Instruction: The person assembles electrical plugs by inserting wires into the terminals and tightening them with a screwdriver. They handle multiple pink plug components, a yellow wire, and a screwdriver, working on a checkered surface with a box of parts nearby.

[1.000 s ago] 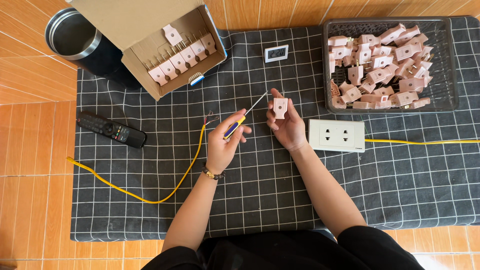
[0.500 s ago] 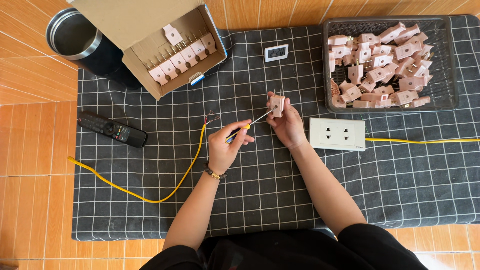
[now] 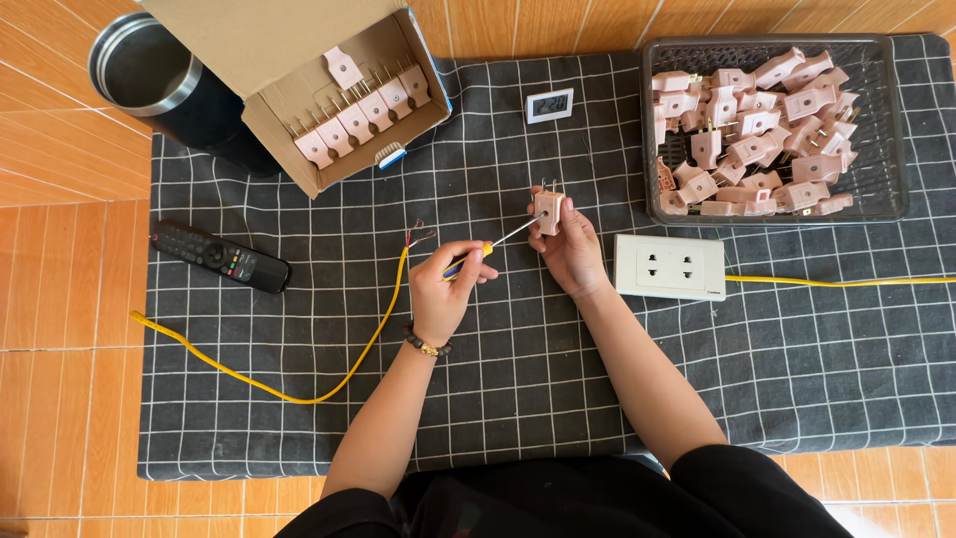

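A small pink plug is pinched upright in the right hand, above the checked mat, prongs pointing away from the person. It looks light, rigid and smooth, best gripped by its flat sides. A screwdriver is clasped in the left hand, its tip at the plug.

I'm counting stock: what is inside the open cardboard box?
The cardboard box shows a row of pink plugs with prongs up, one more lying behind. Anything under the flap or beneath them is hidden.
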